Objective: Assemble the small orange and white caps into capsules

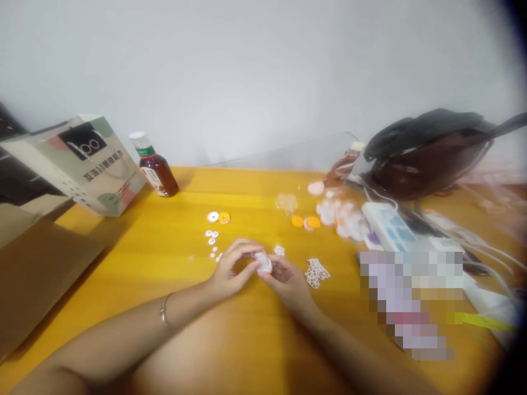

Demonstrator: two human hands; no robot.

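Small white piece [263, 262], orange at its lower edge; held in both hands, above the wooden table [185, 345].
Left hand [231, 270]: thumb and fingertips closed on the piece's left side; right hand [290, 282]: fingertips closed at its lower right. Neither is clearly nearer; long axis too blurred to tell. Adjacent: one small openwork piece [279, 250], just beyond the right fingers; larger openwork cluster [317, 273], right of that hand.

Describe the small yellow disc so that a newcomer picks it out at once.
Find the green-banded bottle beside the bag. To its right and nearer the camera, the yellow disc sits beside the white disc. In that pair, it is the right-hand one, yellow-faced.
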